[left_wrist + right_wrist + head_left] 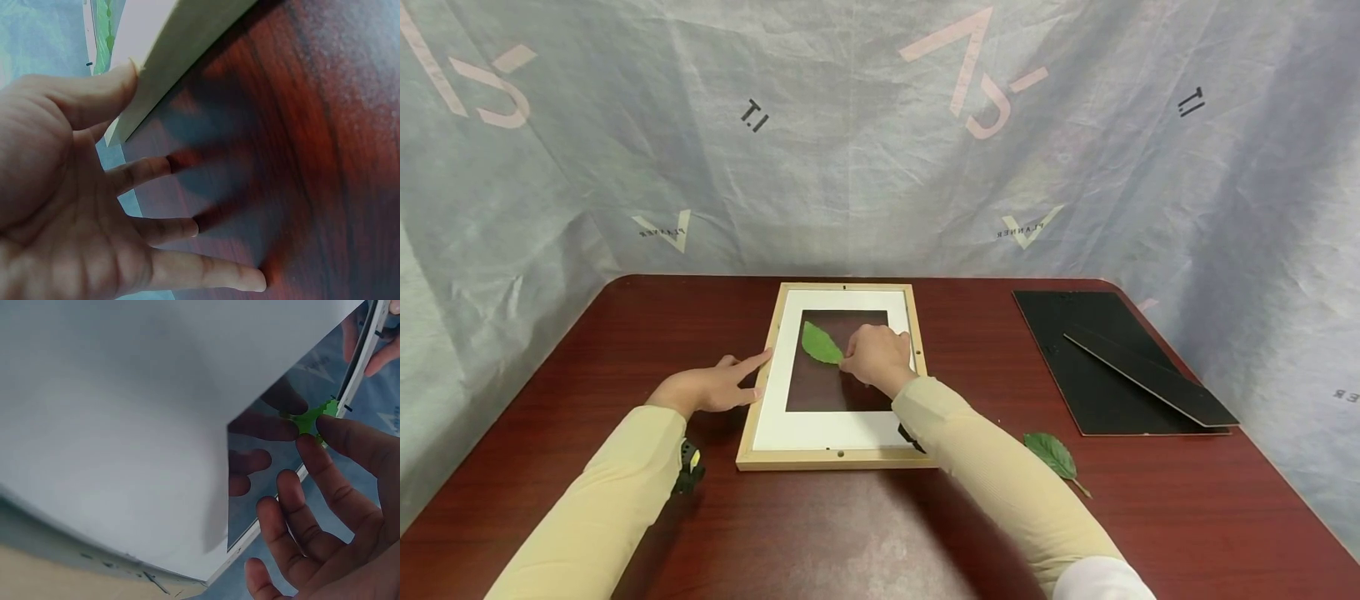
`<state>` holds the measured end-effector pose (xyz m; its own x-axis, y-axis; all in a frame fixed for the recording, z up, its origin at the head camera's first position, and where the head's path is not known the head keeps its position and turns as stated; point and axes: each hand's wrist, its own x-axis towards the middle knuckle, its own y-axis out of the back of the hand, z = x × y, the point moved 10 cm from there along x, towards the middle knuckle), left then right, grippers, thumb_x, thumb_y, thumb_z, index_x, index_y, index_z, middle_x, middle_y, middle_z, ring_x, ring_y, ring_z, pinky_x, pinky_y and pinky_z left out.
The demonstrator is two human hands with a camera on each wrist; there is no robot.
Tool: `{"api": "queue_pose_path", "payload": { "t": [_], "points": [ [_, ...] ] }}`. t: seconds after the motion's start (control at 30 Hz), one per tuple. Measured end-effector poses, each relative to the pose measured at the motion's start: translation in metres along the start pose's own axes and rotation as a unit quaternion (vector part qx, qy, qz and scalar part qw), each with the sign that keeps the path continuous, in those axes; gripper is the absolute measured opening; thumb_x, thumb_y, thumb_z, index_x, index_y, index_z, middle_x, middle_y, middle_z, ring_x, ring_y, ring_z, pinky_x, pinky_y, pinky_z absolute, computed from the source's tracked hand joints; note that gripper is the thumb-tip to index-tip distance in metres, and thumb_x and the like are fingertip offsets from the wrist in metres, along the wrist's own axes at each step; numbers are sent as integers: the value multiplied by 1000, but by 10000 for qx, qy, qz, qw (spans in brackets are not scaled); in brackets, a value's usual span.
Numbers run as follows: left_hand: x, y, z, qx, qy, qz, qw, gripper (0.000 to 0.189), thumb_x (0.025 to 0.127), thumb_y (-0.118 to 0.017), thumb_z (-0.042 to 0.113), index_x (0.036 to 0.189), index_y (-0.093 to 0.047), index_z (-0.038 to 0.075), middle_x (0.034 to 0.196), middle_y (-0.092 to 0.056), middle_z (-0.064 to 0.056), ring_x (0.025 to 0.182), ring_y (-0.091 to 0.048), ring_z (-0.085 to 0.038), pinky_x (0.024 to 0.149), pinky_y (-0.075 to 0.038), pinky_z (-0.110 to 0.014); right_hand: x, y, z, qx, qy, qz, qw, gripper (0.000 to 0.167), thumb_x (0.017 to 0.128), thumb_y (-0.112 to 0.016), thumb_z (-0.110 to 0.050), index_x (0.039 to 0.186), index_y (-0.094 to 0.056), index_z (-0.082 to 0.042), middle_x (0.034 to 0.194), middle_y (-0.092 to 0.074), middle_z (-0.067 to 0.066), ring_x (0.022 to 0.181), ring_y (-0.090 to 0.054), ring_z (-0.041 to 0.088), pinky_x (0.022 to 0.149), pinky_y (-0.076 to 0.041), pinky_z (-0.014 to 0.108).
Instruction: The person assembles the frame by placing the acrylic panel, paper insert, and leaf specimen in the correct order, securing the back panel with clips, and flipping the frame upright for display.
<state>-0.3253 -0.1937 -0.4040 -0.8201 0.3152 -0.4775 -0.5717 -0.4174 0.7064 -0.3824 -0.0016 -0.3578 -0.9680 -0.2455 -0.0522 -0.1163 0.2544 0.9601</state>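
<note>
A wooden picture frame (835,458) with a white mat (775,425) inside lies on the table. Through the mat's opening shows a dark, reflective pane (250,512). My right hand (876,358) pinches a green leaf (820,342) at its stem end, thumb against index finger, close over the opening. The right wrist view has the leaf (312,419) mirrored in the pane. At the frame's left side, my left hand (718,386) touches the rail with thumb and index finger. Its other fingers (206,270) are spread and reach down to the tabletop.
A second green leaf (1051,454) lies on the dark red table (760,533), right of the right forearm. Farther right is a black backing board (1052,333), with a narrow black stand piece (1150,375) angled up from it. A printed grey curtain (850,167) hangs behind the table.
</note>
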Motion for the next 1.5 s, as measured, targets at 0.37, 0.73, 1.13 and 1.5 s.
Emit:
{"api": "queue_pose_path", "payload": {
  "t": [0.37,0.73,1.13,1.5],
  "points": [
    [-7,0,10,20,-26,59,10000,72,108,-49,24,162,-5,5,155,5,-46,145,-3,-62,112,-16,-72,-2,4,3,485,55,-24,9988,20,91,-78,-37,91,-79,-17,85,-74,-6,93,-67,19,102,-38,50],
    [3,-1,-2,-22,-28,15,10000,77,107,-51,32,164,-4,13,157,7,-44,146,-1,-61,112,-15,-73,-8,29,17,1624,310,-80,9862,22,93,-75,-32,99,-77,-11,107,-73,4,100,-66,24,83,-53,38],
    [-1,0,3,-76,-28,27,10000,76,107,-51,28,163,-4,7,156,6,-45,145,-1,-63,111,-14,-74,-23,46,52,2494,29,-243,9681,25,94,-75,-34,113,-76,-18,112,-68,7,103,-64,26,86,-52,44],
    [-11,1,14,86,72,-26,9999,75,108,-50,24,162,-2,6,154,5,-47,143,-5,-65,110,-18,-74,-40,57,85,2665,177,-119,9636,28,93,-76,-30,116,-74,-15,108,-69,7,98,-64,27,81,-52,40]
  ]
}}
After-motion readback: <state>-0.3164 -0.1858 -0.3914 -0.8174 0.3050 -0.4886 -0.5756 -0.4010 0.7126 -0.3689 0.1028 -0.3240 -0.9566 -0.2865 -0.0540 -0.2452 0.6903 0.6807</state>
